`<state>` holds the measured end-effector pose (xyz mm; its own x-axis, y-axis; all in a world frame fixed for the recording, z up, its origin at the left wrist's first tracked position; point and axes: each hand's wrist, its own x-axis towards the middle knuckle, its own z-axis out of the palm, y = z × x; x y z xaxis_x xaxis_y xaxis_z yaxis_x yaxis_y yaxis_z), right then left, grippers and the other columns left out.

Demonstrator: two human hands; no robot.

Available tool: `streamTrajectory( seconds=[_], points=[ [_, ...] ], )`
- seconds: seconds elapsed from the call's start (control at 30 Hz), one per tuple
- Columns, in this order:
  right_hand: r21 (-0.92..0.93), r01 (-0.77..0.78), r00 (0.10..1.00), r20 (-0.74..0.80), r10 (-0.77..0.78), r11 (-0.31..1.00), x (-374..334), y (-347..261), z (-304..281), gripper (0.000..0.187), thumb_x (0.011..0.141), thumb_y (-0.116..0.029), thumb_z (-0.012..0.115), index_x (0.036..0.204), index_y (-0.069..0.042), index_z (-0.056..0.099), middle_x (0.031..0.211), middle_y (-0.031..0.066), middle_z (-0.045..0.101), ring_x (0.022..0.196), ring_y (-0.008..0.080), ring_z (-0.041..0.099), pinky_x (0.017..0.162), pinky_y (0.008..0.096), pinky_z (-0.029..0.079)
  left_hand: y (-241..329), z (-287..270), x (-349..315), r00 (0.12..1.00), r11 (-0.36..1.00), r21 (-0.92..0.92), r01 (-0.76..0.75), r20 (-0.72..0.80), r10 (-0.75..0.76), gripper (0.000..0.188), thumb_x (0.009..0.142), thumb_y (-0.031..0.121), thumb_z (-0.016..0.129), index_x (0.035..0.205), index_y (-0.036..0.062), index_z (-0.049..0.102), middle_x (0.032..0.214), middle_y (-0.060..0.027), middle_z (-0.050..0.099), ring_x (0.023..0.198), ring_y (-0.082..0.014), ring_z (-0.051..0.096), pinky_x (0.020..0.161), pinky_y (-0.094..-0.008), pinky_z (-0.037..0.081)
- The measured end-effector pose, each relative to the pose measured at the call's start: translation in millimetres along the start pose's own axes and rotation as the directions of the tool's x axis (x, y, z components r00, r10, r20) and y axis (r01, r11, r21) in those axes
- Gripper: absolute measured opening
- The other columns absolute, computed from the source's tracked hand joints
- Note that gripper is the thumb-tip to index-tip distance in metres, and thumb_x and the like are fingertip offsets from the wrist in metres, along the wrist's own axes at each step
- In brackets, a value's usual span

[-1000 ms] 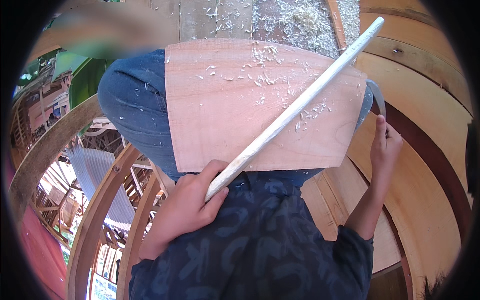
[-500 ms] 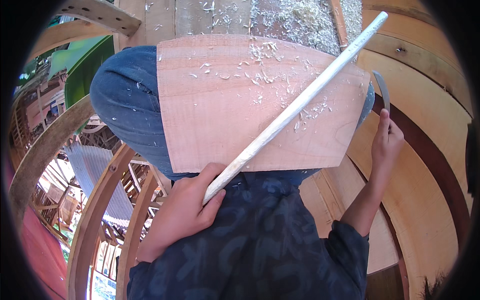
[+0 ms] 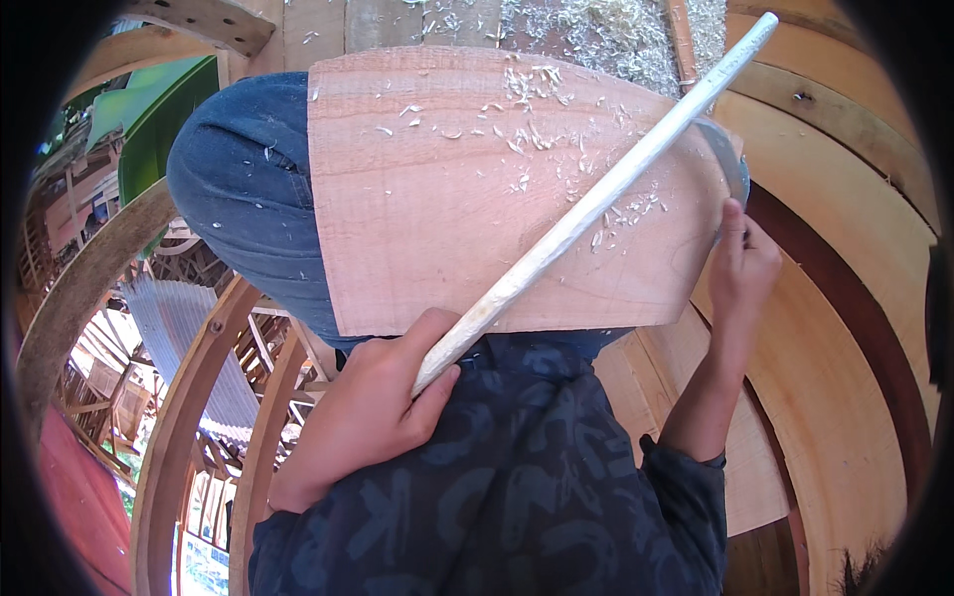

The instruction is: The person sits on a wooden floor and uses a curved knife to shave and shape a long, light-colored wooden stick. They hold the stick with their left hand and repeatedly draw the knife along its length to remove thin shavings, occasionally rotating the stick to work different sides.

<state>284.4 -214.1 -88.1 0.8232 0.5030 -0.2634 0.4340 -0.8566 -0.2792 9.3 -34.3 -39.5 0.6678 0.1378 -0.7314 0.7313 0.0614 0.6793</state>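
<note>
My left hand (image 3: 383, 407) is closed around the near end of a long, pale whittled stick (image 3: 586, 214). From there the stick slants up to the far right, over a flat wooden board (image 3: 427, 238) lying across my lap. Curled wood shavings (image 3: 537, 109) are scattered on the board. My right hand (image 3: 745, 263) is closed on a curved-bladed knife (image 3: 727, 159), its handle hidden in the fist. The blade points upward over the board's right edge, beside the stick and apart from it.
Curved wooden ribs (image 3: 189, 437) rise on my left, with a corrugated metal sheet (image 3: 189, 348) beyond. Bent planks (image 3: 825, 368) line the right side. A heap of shavings (image 3: 616, 45) lies on the planks ahead. My bent knee (image 3: 238, 189) sticks out left of the board.
My right hand has moved left with the knife, bringing the blade over the board's right edge. The stick has shifted slightly up and right, still in my left hand.
</note>
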Motion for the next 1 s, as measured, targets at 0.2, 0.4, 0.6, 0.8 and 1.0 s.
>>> streamTrajectory(
  seconds=[0.2, 0.4, 0.6, 0.8, 1.0],
  points=[
    [0.025, 0.300, 0.932, 0.206, -0.299, 0.953, -33.1, -34.9, -10.9, 0.050, 0.080, -0.045, 0.069, 0.063, -0.001, 0.054, 0.048, 0.0113, 0.045, 0.043, 0.0259, 0.046, 0.043, 0.0340, 0.036, -0.7, -5.5, 1.9, 0.998, 0.999, -0.045, 0.020, 0.053, -0.018, 0.027, 0.086, 0.008, 0.055, 0.112, 0.0043, 0.049, 0.072, -0.0235, 0.060, 0.071, -0.0432, 0.061, 0.065, -0.0454, 0.047],
    [0.004, 0.445, 0.873, 0.221, -0.435, 0.895, -29.5, -49.8, 7.0, 0.050, 0.077, -0.050, 0.069, 0.062, -0.004, 0.056, 0.049, 0.0112, 0.047, 0.045, 0.0277, 0.051, 0.044, 0.0343, 0.039, 6.1, -1.0, 0.9, 0.998, 0.998, -0.030, 0.059, 0.026, -0.058, 0.028, 0.086, 0.008, 0.055, 0.112, 0.0043, 0.049, 0.072, -0.0240, 0.060, 0.072, -0.0437, 0.060, 0.065, -0.0469, 0.046],
    [-0.044, -0.177, 0.974, -0.152, 0.168, 0.983, 25.5, 36.4, -25.2, 0.057, 0.091, -0.047, 0.057, 0.062, 0.002, 0.049, 0.048, 0.0097, 0.034, 0.047, 0.0140, 0.032, 0.044, 0.0328, 0.028, 1.0, 0.5, -8.6, 1.000, 0.999, 0.052, 0.009, -0.018, -0.008, 0.031, 0.083, 0.006, 0.056, 0.114, 0.0043, 0.049, 0.076, -0.0224, 0.061, 0.073, -0.0423, 0.061, 0.065, -0.0470, 0.047],
    [0.158, 0.150, 0.976, 0.133, -0.172, 0.976, -35.6, -24.5, -12.5, 0.052, 0.086, -0.042, 0.064, 0.061, 0.002, 0.050, 0.047, 0.0122, 0.035, 0.042, 0.0196, 0.038, 0.043, 0.0326, 0.031, 10.6, -0.2, -10.1, 0.977, 0.946, 0.323, -0.031, -0.188, 0.096, 0.044, 0.075, 0.003, 0.059, 0.118, 0.0022, 0.047, 0.091, -0.0232, 0.058, 0.081, -0.0399, 0.059, 0.069, -0.0460, 0.046],
    [0.178, 0.352, 0.894, 0.226, -0.387, 0.919, -60.5, -52.2, 11.0, 0.051, 0.077, -0.046, 0.071, 0.059, -0.002, 0.051, 0.048, 0.0134, 0.045, 0.044, 0.0302, 0.049, 0.043, 0.0348, 0.038, 10.4, 0.4, -8.9, 0.994, 0.968, 0.250, -0.008, -0.106, 0.036, 0.044, 0.075, 0.001, 0.055, 0.118, 0.0020, 0.047, 0.090, -0.0245, 0.058, 0.081, -0.0423, 0.058, 0.069, -0.0469, 0.045]
  ],
)
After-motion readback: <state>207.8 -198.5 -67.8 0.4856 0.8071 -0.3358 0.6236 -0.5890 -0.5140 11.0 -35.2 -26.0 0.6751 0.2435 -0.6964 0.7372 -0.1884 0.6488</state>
